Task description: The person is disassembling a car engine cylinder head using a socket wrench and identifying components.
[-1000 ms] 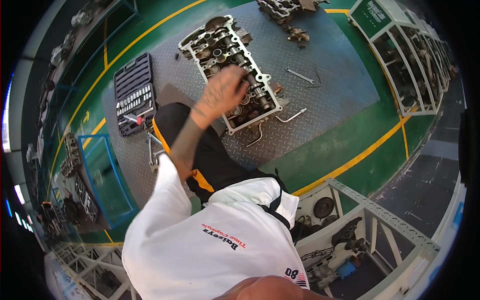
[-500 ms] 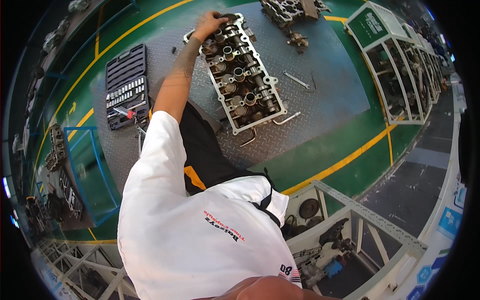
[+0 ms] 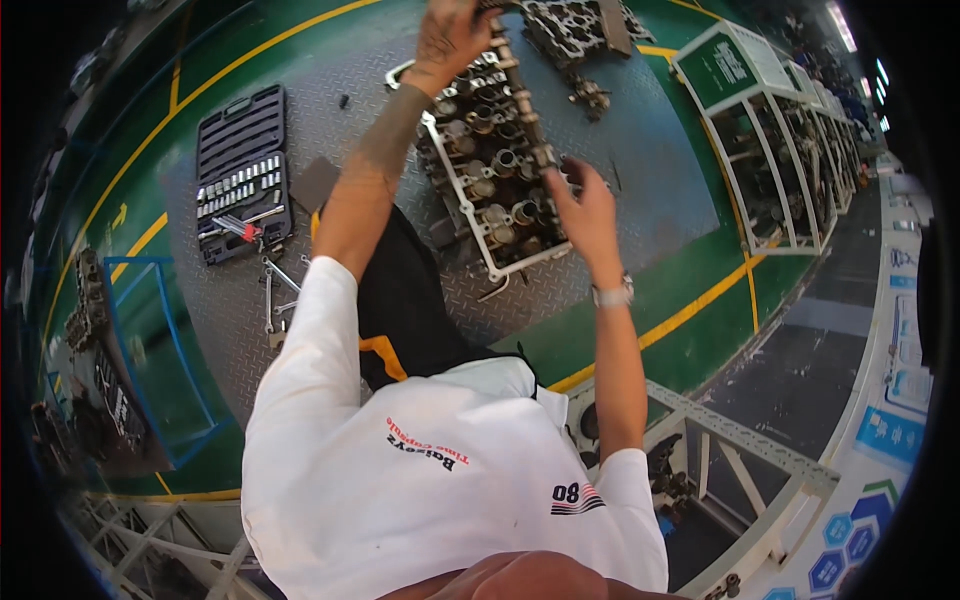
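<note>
A cylinder head [image 3: 468, 205] lies on the metal-plate table, its valve wells showing inside a pale rim. Along its right side runs a camshaft [image 3: 527, 108], which looks raised above the head. My left hand [image 3: 452, 40] is closed round the camshaft's far end, partly cut off by the upper picture edge. At the near end my right hand [image 3: 588, 210] grips the shaft, thumb on the left and fingers curled on the right; the contact is partly hidden.
An open socket set case [image 3: 243, 180] lies on the left, with combination wrenches [image 3: 268, 295] near it. Another cylinder head [image 3: 575, 40] and a small metal part [image 3: 590, 95] sit at the far right. A white-framed rack [image 3: 770, 140] stands to the right.
My right hand has come in from the right to the camshaft's near end. My left hand remains at the far end, and the camshaft seems lifted from its seat.
</note>
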Motion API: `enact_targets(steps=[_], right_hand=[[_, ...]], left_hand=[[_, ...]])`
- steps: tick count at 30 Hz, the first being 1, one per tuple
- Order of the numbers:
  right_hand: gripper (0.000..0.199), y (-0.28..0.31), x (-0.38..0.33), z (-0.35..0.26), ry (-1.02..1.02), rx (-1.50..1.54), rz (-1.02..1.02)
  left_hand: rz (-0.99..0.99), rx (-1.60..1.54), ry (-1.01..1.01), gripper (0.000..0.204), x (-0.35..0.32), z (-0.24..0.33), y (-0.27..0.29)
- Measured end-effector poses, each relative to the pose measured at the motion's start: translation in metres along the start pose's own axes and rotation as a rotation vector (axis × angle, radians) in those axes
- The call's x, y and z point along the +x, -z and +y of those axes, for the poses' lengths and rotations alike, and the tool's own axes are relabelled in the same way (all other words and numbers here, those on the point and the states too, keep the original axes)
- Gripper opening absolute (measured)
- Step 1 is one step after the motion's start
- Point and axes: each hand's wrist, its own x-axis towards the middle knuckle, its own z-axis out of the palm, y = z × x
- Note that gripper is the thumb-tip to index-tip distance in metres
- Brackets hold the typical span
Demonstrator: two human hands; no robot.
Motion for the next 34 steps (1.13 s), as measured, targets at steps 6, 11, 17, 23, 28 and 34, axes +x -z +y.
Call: enact_targets(steps=[6, 11, 17, 23, 28, 34], right_hand=[[0.037, -0.045, 0.010, 0.013, 0.050, -0.323, -0.175], [0.030, -0.023, 0.001, 0.018, 0.084, 0.263, 0.063], [0.038, 0.088, -0.057, -0.019, 0.292, 0.395, 0.340], [0.032, 0.241, -0.182, -0.023, -0.269, 1.048, 0.495], [0.045, 0.401, -0.315, 0.015, -0.502, 0.460, 1.172], [0.033, 0.583, -0.438, 0.081, -0.909, 0.060, 1.358]], left_hand=[[0.050, 0.083, -0.161, 0.019, -0.010, 0.029, 0.042], [0.181, 0.049, -0.236, 0.019, 0.017, 0.101, 0.072], [0.414, -0.224, -0.578, 0.013, 0.116, 0.276, 0.089], [0.050, -0.308, -0.807, 0.047, 0.130, 0.380, 0.081], [-0.393, -0.400, -0.882, 0.038, 0.026, 0.299, 0.080], [-1.006, 0.151, -0.382, 0.054, -0.127, 0.134, -0.002]])
